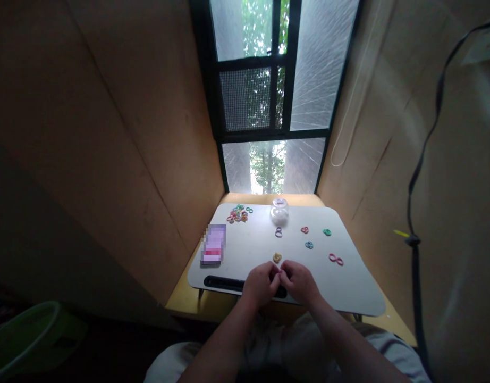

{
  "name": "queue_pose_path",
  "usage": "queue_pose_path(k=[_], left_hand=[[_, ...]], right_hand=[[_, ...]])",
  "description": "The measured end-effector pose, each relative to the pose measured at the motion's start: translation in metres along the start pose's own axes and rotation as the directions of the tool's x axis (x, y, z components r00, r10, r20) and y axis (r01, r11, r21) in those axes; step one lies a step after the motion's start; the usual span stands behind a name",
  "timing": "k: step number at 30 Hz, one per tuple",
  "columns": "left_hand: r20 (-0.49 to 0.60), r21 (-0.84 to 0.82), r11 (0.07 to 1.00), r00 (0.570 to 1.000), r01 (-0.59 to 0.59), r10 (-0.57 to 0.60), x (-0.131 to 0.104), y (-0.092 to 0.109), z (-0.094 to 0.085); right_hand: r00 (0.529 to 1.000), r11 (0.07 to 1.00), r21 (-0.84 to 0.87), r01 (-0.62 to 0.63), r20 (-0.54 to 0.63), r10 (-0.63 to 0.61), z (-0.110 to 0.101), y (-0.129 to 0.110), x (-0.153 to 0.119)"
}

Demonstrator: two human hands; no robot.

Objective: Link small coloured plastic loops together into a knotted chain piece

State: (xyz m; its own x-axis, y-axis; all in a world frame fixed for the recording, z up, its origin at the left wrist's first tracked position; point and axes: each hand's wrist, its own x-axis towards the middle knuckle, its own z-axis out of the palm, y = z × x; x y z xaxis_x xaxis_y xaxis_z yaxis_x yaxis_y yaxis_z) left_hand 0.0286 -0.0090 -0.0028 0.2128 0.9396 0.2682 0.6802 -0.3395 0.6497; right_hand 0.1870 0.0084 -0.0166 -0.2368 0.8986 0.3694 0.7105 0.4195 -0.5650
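Observation:
My left hand (261,283) and my right hand (300,280) meet over the front edge of the white tray table (253,250), fingertips pinched together. Something small and pinkish shows between them, too small to make out. Just beyond the fingertips lies a yellow band bundle (277,257). Farther back are a purple twisted band (278,232), a red bundle (304,230), a blue bundle (309,245) and a green bundle (327,232). A pink figure-eight band (336,259) rests to the right. At the back left sits a pile of coloured bands (239,214).
A clear round jar (279,211) stands at the table's back edge. On the left lies a blurred purple phone-like object (213,244), behind a black slot (225,283). A black cable (416,175) hangs at the right; a green basket (30,335) is lower left.

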Motion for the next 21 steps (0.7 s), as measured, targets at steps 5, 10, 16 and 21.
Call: queue_pose_path(k=[5, 10, 16, 21], left_hand=[[0.003, -0.017, 1.0, 1.0, 0.005, -0.005, -0.0001, -0.0006, 0.0015], [0.006, -0.015, 1.0, 1.0, 0.008, -0.008, 0.0005, -0.0013, 0.0021], [0.013, 0.005, 1.0, 1.0, 0.011, -0.011, 0.0006, -0.0012, 0.0013], [0.012, -0.016, 1.0, 1.0, 0.017, -0.017, -0.0002, 0.0, -0.0004]], right_hand=[[1.0, 1.0, 0.011, -0.004, -0.002, 0.004, -0.0015, -0.0009, -0.0005], [1.0, 1.0, 0.006, 0.001, -0.003, -0.001, -0.0014, -0.001, 0.0], [1.0, 1.0, 0.007, -0.004, 0.001, 0.004, -0.0015, -0.0014, 0.0007], [1.0, 1.0, 0.003, 0.011, 0.001, -0.011, -0.0006, -0.0006, 0.0009]])
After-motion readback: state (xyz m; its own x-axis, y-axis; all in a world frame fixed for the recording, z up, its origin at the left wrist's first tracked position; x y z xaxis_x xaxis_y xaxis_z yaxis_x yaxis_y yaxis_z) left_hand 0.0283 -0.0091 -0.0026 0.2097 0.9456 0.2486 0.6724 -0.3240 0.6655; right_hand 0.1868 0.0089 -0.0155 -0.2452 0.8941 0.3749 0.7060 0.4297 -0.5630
